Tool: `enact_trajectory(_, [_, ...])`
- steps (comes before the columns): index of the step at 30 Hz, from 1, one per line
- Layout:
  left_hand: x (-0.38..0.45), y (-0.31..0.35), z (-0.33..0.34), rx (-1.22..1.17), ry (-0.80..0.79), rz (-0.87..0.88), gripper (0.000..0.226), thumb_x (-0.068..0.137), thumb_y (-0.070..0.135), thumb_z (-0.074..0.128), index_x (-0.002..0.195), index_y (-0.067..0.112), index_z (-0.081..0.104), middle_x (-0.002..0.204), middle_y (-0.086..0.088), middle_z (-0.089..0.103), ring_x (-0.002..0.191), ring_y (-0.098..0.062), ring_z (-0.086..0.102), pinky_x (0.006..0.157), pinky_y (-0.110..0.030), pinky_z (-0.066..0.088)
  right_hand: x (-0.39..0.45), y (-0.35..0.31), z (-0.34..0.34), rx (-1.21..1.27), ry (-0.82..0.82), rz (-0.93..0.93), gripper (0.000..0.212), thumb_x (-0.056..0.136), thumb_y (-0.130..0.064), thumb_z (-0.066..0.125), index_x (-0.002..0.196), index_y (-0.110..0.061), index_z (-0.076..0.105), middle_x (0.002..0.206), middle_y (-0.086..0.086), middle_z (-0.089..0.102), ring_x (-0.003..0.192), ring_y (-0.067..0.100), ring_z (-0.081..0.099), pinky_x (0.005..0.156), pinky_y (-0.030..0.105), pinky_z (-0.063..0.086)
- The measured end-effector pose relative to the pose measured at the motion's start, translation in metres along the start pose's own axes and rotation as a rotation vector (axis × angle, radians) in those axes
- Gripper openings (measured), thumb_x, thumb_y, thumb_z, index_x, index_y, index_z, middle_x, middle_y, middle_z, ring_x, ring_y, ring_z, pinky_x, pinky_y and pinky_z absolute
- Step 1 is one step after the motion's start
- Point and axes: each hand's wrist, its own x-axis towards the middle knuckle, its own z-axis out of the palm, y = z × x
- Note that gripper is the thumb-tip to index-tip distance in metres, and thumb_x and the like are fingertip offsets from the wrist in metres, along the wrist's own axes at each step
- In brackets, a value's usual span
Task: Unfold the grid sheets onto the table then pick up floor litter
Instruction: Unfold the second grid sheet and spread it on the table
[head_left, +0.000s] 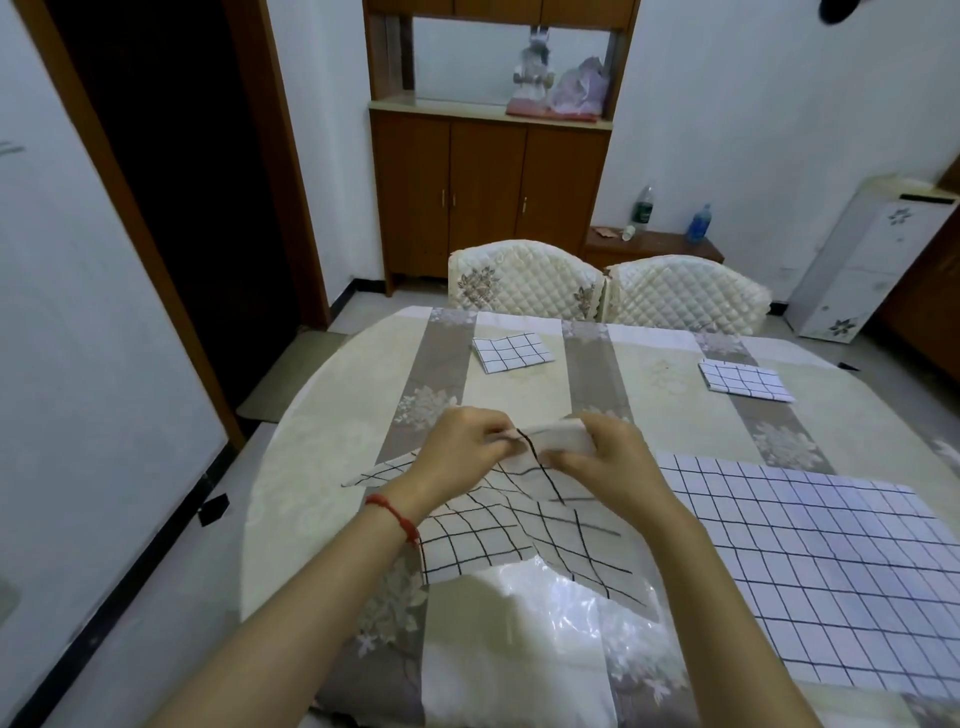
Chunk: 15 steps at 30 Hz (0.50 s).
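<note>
Half-unfolded grid sheet (519, 525) between pinching hands (462, 447)

Left hand (462, 447) and right hand (597, 457) cover the top fold of the held sheet (519, 530); fingertip placement on it cannot be made out. Both forearms cut off at bottom edge. Spread sheet (810, 577) runs out of frame at right. Table (311, 467) near edge and right side out of frame. Chairs (524, 278) hidden below their backs by the table. Figurine (535, 70) and bag (582, 85) on the cabinet blurred. Bottle (644, 205) label unreadable. Dark scrap (213, 508) on the floor too small to identify
</note>
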Motion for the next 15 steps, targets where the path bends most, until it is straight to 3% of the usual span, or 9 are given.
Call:
enact_trajectory(3, [0.004,0.003,-0.014,-0.141,0.082,-0.050,0.023,0.075,0.011,0.071,0.056,0.012,0.059,0.041,0.012,0.045,0.048,0.002,0.044,0.049,-0.010,0.030,-0.012,0.018,-0.008,0.164,0.006,0.140,0.007,0.072,-0.013,0.073,0.073,-0.017,0.067,0.068,-0.002,0.064,0.063,0.006,0.055,0.062,0.025,0.043])
enact_trajectory(6, [0.009,0.000,-0.026,-0.199,0.165,-0.079,0.030,0.076,0.013,0.070,0.053,0.023,0.053,0.043,0.013,0.047,0.049,-0.001,0.039,0.049,-0.012,0.029,-0.028,0.041,-0.010,0.215,-0.004,0.238,0.026,0.077,-0.011,0.070,0.055,-0.018,0.058,0.046,-0.011,0.052,0.049,0.002,0.044,0.048,0.013,0.035])
enact_trajectory(8, [0.012,-0.005,-0.032,-0.209,0.233,-0.108,0.027,0.078,0.015,0.069,0.056,0.022,0.056,0.049,0.009,0.047,0.053,-0.005,0.038,0.052,-0.017,0.031,-0.035,0.051,-0.013,0.298,0.037,0.286,0.023,0.078,-0.011,0.070,0.057,-0.016,0.062,0.043,-0.013,0.055,0.050,0.005,0.050,0.045,0.009,0.037])
enact_trajectory(12, [0.011,-0.011,-0.033,-0.134,0.351,-0.167,0.033,0.081,0.018,0.066,0.052,0.018,0.048,0.051,0.005,0.039,0.049,-0.006,0.034,0.052,-0.023,0.029,-0.036,0.050,-0.021,0.449,0.129,0.295,0.016,0.079,-0.009,0.068,0.063,-0.012,0.066,0.047,-0.010,0.062,0.052,0.010,0.058,0.047,0.012,0.045])
enact_trajectory(14, [0.010,-0.009,-0.027,-0.097,0.410,-0.234,0.016,0.082,0.018,0.064,0.068,0.016,0.056,0.065,0.003,0.049,0.062,-0.007,0.042,0.062,-0.025,0.035,-0.031,0.044,-0.022,0.512,0.153,0.292,0.014,0.080,-0.009,0.067,0.067,-0.011,0.066,0.050,-0.009,0.065,0.052,0.007,0.062,0.048,0.014,0.047])
enact_trajectory(15, [0.009,-0.006,-0.023,-0.075,0.430,-0.284,0.010,0.083,0.018,0.064,0.090,0.013,0.060,0.084,0.000,0.057,0.078,-0.009,0.048,0.071,-0.026,0.039,-0.028,0.041,-0.022,0.525,0.171,0.286,0.015,0.080,-0.009,0.067,0.065,-0.011,0.065,0.051,-0.007,0.064,0.051,0.007,0.061,0.048,0.016,0.047])
